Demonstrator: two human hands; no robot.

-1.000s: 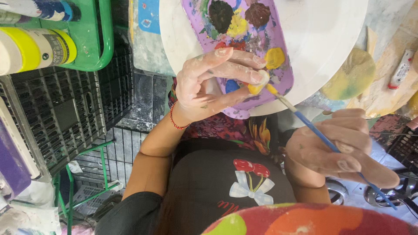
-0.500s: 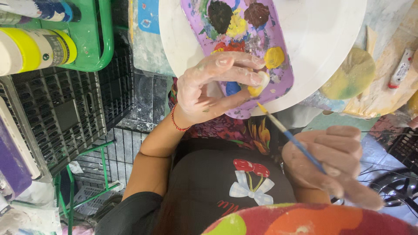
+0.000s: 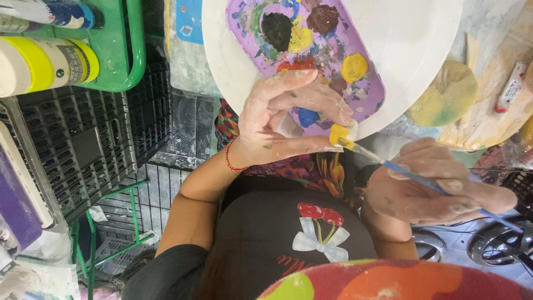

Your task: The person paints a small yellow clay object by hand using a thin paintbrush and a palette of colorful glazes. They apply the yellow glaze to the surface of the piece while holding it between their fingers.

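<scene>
Left hand [image 3: 288,119]: fingertips pinching small yellow-painted piece [image 3: 341,135], just near of purple palette [image 3: 311,50] | Right hand [image 3: 433,186]: fingers closed on blue-handled brush [image 3: 411,175], bristles touching piece | Handling: piece probably light, wet-slick; grip unpainted edges.

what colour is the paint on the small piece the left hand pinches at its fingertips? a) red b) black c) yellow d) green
c: the small piece pinched by the left hand is coated in yellow, and the brush held in the right hand has its tip against it, just below the purple palette.
</scene>
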